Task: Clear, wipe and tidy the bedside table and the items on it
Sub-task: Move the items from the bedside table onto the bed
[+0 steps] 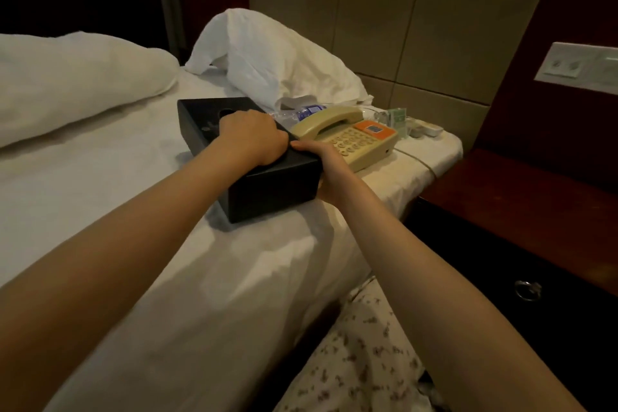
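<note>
A black tissue box (271, 192) lies on the white bed (117, 177) near its right edge. My left hand (252, 139) rests on top of the box with its fingers curled over the far edge. My right hand (322, 165) holds the box's right end, thumb on the top edge. Just behind sits a beige telephone (354, 137) with an orange panel, and a clear water bottle (302, 112) lies beyond it. Small packets (398, 117) and a white object (429, 129) lie at the bed's far right corner. The dark wooden bedside table (521, 191) stands to the right.
A white pillow (267, 57) leans against the padded headboard (401, 27). A folded duvet (67, 84) lies at the left. The table's drawer has a ring pull (528, 289). A wall socket panel (578, 65) is above the table. Floral cloth (361, 361) shows at the bottom.
</note>
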Available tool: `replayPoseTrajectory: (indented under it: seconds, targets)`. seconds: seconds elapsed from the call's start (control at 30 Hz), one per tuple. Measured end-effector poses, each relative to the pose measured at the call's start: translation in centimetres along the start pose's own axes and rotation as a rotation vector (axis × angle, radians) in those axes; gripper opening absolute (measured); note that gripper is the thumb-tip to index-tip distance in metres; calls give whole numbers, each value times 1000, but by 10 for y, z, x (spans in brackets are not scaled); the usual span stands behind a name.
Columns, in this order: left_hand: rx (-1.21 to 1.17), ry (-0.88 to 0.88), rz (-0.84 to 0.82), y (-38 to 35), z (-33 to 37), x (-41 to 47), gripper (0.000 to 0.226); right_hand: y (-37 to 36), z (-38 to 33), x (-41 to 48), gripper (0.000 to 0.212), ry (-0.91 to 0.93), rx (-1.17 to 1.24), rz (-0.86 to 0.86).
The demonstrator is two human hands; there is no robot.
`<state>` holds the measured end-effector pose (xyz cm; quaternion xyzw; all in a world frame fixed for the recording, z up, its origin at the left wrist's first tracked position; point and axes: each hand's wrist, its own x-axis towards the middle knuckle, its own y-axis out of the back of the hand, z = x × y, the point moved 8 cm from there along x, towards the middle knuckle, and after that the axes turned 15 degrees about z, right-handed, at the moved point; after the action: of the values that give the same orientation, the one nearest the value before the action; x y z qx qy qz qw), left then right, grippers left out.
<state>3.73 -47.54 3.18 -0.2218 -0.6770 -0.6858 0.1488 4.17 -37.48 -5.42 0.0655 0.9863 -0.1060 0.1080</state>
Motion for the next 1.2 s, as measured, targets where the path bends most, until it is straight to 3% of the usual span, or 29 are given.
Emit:
replayPoseTrajectory:
  seconds: [0.1, 0.4, 0.67, 0.83, 1.0, 1.2]
  targets:
    - [-2, 33, -19, -6, -10, -1, 41, -6, 3, 4, 11, 5, -31, 42]
    - [-4, 50, -42, -15, -2, 0, 38, 19, -6, 9, 15, 155, -176, 386]
    - [248, -42, -10, 1, 15, 9, 36, 31, -28, -3, 14, 242, -274, 383]
    - [100, -153, 62, 12, 70, 19, 41, 73, -44, -10, 20, 162, -188, 416]
    - [-44, -300, 92, 8, 137, 16, 32, 141, -57, -16, 11, 150, -127, 549]
    - [-303, -412, -18, 3, 226, 6, 38, 220, -64, -36, 9, 134, -17, 701]
